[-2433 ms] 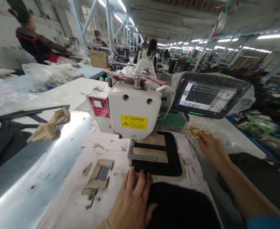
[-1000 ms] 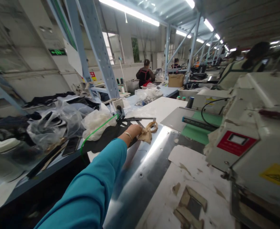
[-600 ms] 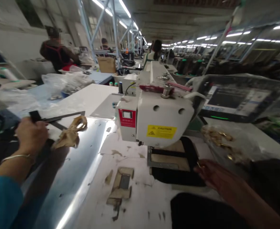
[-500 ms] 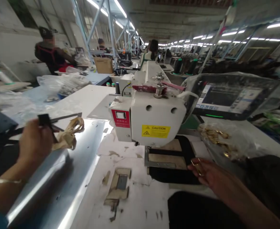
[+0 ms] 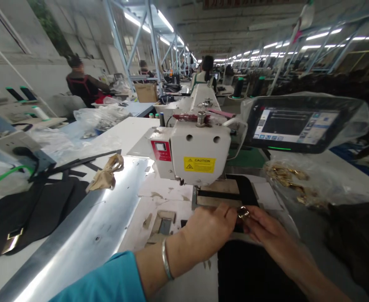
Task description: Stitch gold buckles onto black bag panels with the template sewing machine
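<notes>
Over the work plate my hands meet just in front of the sewing machine head (image 5: 200, 153). My right hand (image 5: 264, 226) is closed, with a small gold buckle (image 5: 243, 212) pinched at its fingertips. My left hand (image 5: 208, 230) is closed beside the buckle, its fingertips close to or touching it. A short black strap (image 5: 183, 223) pokes out behind the left hand; the rest is hidden by the fingers. Behind both hands, a black panel (image 5: 247, 188) lies under the machine's metal clamp frame (image 5: 195, 197).
A plastic bag of gold buckles (image 5: 287, 174) lies to the right, below a screen (image 5: 294, 128). Left are black straps (image 5: 77, 163), a crumpled tan scrap (image 5: 107, 174) and a black piece with a gold buckle (image 5: 14, 240). More black material (image 5: 253, 272) lies in front. Co-workers sit farther back.
My left hand has come from the straps at the left, carrying a black strap, to the right hand. The right hand still holds the buckle, now turned and closer to the left. The view has shifted left.
</notes>
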Tool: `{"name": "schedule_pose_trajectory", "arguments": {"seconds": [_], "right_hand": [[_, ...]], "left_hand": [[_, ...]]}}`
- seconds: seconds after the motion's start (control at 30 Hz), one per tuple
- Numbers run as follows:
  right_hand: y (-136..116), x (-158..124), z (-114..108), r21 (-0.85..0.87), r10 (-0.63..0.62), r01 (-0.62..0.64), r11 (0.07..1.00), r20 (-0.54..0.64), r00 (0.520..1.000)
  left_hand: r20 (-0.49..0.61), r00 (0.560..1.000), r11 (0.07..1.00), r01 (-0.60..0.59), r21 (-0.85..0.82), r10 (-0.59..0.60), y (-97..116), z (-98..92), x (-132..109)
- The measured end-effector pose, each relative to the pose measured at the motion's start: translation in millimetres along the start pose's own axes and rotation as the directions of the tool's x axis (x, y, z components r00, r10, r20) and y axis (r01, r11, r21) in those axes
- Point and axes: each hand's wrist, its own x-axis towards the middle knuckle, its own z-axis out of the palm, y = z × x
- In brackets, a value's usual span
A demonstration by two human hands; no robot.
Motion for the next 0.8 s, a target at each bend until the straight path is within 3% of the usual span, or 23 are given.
{"name": "schedule_pose_trajectory", "arguments": {"seconds": [0.13, 0.27, 0.37, 0.5, 0.6, 0.7, 0.8], "right_hand": [[4, 0, 2, -0.18, -0.163, 0.143, 0.973, -0.102, 0.981], [5, -3, 4, -0.307, -0.254, 0.203, 0.93, -0.135, 0.958], [4, 5, -6, -0.31, -0.183, 0.145, 0.939, -0.095, 0.979], [12, 40, -30, -0.326, -0.067, 0.06, 0.944, -0.01, 0.998], [21, 69, -40, -0.369, -0.041, 0.051, 0.928, 0.035, 0.999], [25, 89, -42, -0.366, 0.012, 0.018, 0.93, 0.08, 0.997], [22, 100, -39, -0.342, 0.048, -0.006, 0.94, 0.116, 0.992]], "left_hand": [[-0.007, 1.0, 0.998, -0.007, 0.065, 0.007, 15, 10.3, 12], [-0.015, 1.0, 0.999, 0.013, 0.036, -0.013, 22, 18.2, 22], [-0.058, 0.998, 1.0, 0.014, 0.003, -0.013, 19, 27.2, 32], [-0.147, 0.988, 0.999, 0.035, 0.004, -0.034, 10, 47.1, 35], [-0.065, 0.986, 0.988, 0.15, -0.042, -0.152, 3, 60.5, 34], [0.028, 0.982, 0.979, 0.187, -0.08, -0.185, -3, 66.6, 35], [0.04, 0.979, 0.975, 0.204, -0.084, -0.201, -8, 67.9, 36]]}}
